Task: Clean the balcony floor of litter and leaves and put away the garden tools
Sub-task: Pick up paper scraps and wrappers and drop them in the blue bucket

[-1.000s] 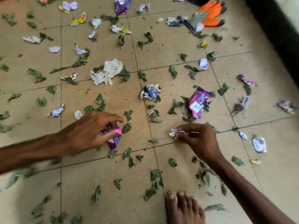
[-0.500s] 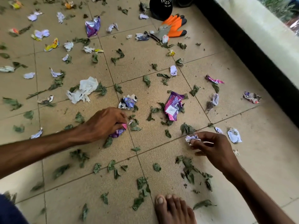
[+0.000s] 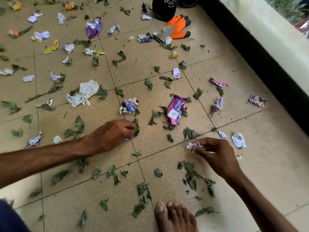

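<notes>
1. The left hand [image 3: 110, 133] is curled up tight, low on the floor. A pink and purple wrapper [image 3: 129, 138] is tucked under its palm. Its fingertips pinch a green leaf [image 3: 136, 129] that lies on the floor.
2. The right hand [image 3: 217, 153] is just above the floor. Its thumb and fingers pinch a crumpled white and blue paper scrap [image 3: 193, 145].
3. The two hands are apart, over the tan floor tiles [image 3: 158, 144].
4. Just past the left hand lies a crumpled blue and white wrapper [image 3: 129, 105]. To its right lies a big pink wrapper [image 3: 177, 109] with leaves around it.
5. Farther left is a bunch of crumpled white paper [image 3: 83, 93], touching some leaves.
6. Little bits of paper, wrappers and green leaves lie all over the tiles, near and far.
7. At the far end, orange and grey gloves [image 3: 178, 27] lie flat on the floor. A black plant pot [image 3: 164, 7] is just beside them, and its bottom with holes shows. Both are near the low wall [image 3: 260, 34] on the right.
8. A bare foot [image 3: 173, 216] stands on the tiles at the bottom, with leaves just beside it.
</notes>
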